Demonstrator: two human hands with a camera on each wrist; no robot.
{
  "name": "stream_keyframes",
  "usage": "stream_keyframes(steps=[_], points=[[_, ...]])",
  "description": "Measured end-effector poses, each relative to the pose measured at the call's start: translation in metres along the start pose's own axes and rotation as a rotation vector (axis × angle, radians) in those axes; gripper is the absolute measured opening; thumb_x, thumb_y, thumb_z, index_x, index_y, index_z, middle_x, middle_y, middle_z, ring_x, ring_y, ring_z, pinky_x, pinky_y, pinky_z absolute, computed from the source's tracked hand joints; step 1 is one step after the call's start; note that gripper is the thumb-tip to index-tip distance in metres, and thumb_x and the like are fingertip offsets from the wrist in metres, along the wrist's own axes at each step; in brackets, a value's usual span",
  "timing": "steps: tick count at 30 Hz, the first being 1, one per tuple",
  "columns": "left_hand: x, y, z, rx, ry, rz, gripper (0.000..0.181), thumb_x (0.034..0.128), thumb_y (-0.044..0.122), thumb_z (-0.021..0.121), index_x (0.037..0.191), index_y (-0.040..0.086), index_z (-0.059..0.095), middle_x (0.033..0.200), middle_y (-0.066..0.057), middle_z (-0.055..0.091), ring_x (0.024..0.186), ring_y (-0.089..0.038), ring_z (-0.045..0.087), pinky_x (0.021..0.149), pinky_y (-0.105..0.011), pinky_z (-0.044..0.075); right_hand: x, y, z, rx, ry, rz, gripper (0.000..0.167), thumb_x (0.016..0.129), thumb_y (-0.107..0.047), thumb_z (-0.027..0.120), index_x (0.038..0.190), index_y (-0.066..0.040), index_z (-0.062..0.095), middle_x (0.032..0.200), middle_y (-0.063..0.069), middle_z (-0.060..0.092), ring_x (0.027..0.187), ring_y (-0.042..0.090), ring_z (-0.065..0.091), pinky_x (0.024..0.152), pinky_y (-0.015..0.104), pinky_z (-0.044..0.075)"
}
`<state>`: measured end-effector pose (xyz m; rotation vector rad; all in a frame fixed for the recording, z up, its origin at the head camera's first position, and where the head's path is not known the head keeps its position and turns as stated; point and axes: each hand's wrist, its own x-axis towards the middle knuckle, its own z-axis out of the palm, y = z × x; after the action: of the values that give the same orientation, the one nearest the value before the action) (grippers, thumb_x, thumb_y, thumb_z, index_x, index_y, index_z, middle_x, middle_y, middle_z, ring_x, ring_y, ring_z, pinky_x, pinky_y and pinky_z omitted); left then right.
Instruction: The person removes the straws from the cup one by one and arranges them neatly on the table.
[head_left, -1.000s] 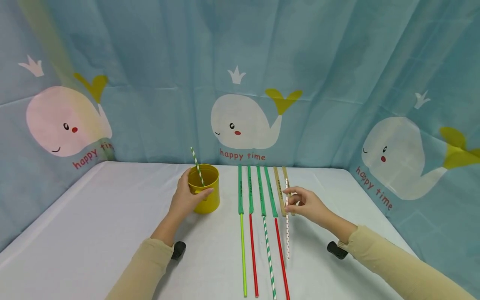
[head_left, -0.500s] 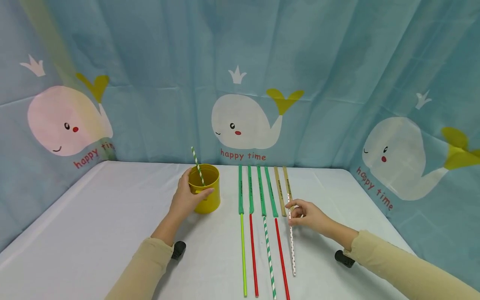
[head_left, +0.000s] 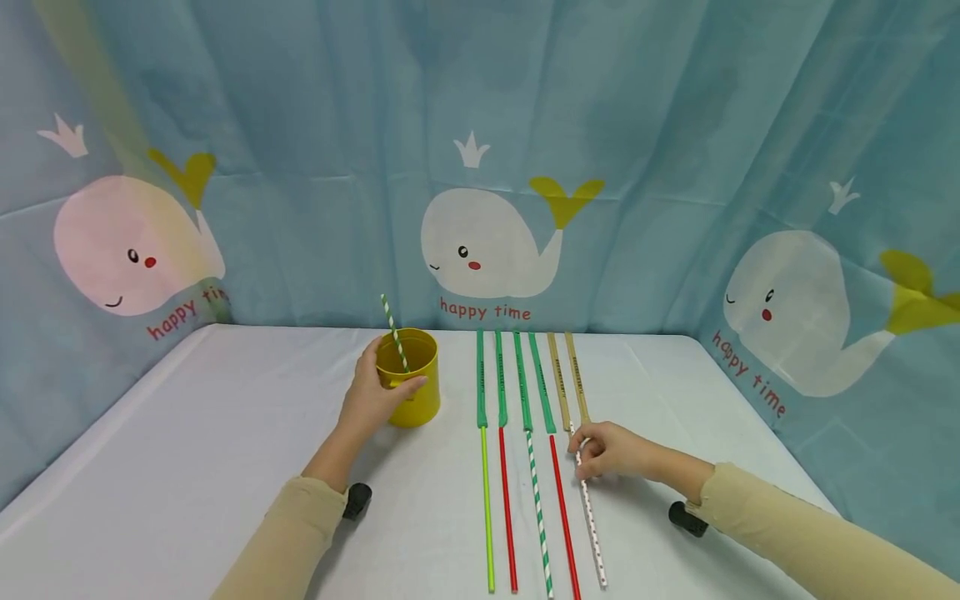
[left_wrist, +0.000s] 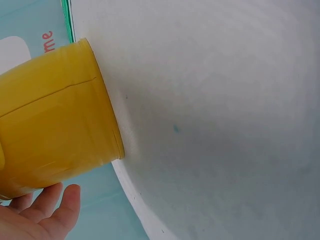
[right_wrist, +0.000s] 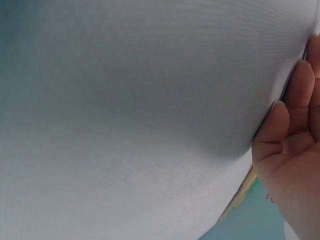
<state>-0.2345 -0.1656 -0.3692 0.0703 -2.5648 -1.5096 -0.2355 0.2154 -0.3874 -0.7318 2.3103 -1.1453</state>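
Note:
My left hand [head_left: 372, 396] holds the yellow bucket [head_left: 422, 402] by its left side, thumb across the front and fingers behind. A green-and-white striped straw [head_left: 392, 325] leans inside it. In the left wrist view fingertips [left_wrist: 70, 205] show against the bucket [left_wrist: 55, 120]. My right hand [head_left: 617, 450] pinches a white straw with dark dots [head_left: 593, 533] near its upper end, just below the left of two tan paper sleeves [head_left: 559, 387]. The straw appears to lie on the table, slanting toward me. The right wrist view shows fingers [right_wrist: 272, 125] low at the cloth; the straw is hidden there.
Several green sleeves [head_left: 482, 383] lie in a row left of the tan ones. Below them lie a lime straw [head_left: 487, 508], a red straw [head_left: 507, 508], a striped straw [head_left: 538, 517] and another red straw [head_left: 565, 517]. A whale-print curtain [head_left: 637, 275] stands behind the white table [head_left: 187, 467].
The right hand has moved toward me and down with the dotted straw, from over the tan sleeves to below them. The left hand and bucket have stayed put.

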Motion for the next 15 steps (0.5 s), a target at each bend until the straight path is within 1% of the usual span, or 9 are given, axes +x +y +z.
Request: stream_keyframes(steps=[3,11,15], points=[[-0.0005,0.0004,-0.0004,-0.001,0.0,-0.001,0.098,0.0868,0.04,0.073,0.156,0.015,0.009,0.153,-0.015,0.024,0.135,-0.036,0.033,0.111,-0.055,0.028,-0.0007,-0.0017,0.0023,-0.016,-0.024,-0.001,0.024,0.083,-0.005,0.075,0.098,0.001,0.058,0.064,-0.002,0.057,0.056,0.009,0.045,0.05,0.019,0.033],[-0.0006,-0.0015,-0.0006,-0.003,0.001,0.018,0.098,0.0863,0.041,0.073,0.155,0.014,0.009,0.153,-0.016,0.024,0.133,-0.037,0.035,0.11,-0.056,0.029,-0.0015,-0.0036,0.0056,-0.024,-0.026,-0.013,0.022,0.083,-0.004,0.076,0.095,0.002,0.059,0.063,-0.001,0.057,0.053,0.008,0.043,0.049,0.02,0.034],[0.0001,-0.0023,-0.0006,-0.002,0.0,0.017,0.099,0.0861,0.042,0.073,0.156,0.014,0.009,0.153,-0.016,0.024,0.133,-0.036,0.035,0.11,-0.056,0.029,-0.0023,-0.0044,0.0056,-0.03,-0.034,-0.023,0.021,0.083,-0.005,0.075,0.096,0.002,0.059,0.064,-0.002,0.058,0.053,0.007,0.043,0.048,0.019,0.034]])
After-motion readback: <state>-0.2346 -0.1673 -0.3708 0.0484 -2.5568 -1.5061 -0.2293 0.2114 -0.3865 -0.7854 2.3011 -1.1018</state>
